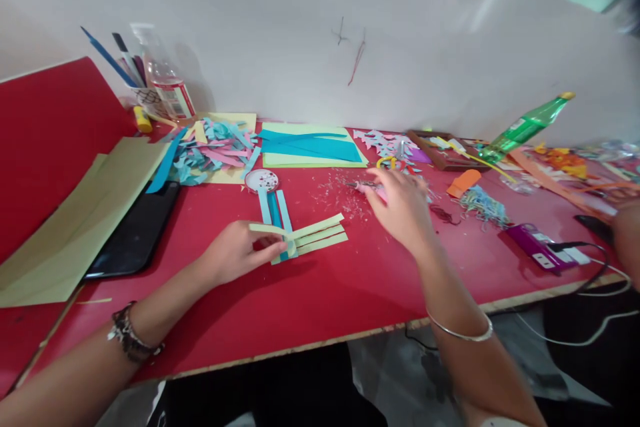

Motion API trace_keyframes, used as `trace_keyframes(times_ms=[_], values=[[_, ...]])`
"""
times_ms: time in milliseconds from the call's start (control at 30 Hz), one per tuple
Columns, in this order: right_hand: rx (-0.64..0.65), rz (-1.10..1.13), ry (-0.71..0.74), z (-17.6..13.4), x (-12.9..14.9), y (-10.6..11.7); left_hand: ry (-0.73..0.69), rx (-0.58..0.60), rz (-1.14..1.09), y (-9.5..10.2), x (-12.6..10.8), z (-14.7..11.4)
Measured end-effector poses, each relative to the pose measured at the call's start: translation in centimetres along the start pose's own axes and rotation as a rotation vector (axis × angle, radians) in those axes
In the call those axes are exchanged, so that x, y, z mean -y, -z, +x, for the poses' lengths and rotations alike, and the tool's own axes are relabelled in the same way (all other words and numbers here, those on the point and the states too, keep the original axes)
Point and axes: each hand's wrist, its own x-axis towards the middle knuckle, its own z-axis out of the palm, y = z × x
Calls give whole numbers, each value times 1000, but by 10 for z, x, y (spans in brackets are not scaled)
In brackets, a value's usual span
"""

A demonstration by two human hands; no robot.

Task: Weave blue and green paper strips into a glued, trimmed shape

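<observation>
My left hand (pixel 237 255) pinches a small weave of paper strips between thumb and fingers, just above the table. Pale yellow strips (pixel 320 235) fan out to the right, crossing blue strips (pixel 273 210) that point away from me. My right hand (pixel 400 207) is over a pink pen-shaped tool (pixel 379 192) with a thin dark tip. Its thumb and fingers are apart, curved around the tool, whose rear end is hidden by the hand. Beyond the blue strips lies a round white lid with red spots (pixel 261 180).
Paper scraps (pixel 215 150) pile up at back left, near a clear bottle (pixel 167 80). Blue sheets (pixel 310 145) lie at the back. A black tablet (pixel 145 240) sits partly under yellow paper (pixel 60 227). A green bottle (pixel 527 127), purple power strip (pixel 540 247) and another person's hand (pixel 627 233) are right.
</observation>
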Motion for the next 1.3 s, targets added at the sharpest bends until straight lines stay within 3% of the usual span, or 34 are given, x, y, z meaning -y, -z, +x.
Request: trace_keyframes(times_ms=[100, 167, 233, 433, 633, 1300], values=[[-101, 358, 57, -2, 26, 16, -37, 25, 39, 1, 0, 0], [-263, 383, -9, -9, 35, 25, -100, 43, 118, 0, 2, -1], [-307, 311, -21, -22, 41, 29, -181, 52, 189, -1, 5, -1], [120, 214, 366, -69, 59, 8, -305, 39, 316, -4, 8, -2], [371, 158, 330, -89, 75, -7, -323, 56, 362, -4, 8, -1], [341, 65, 196, -89, 70, -7, -295, 70, 352, -5, 6, 0]])
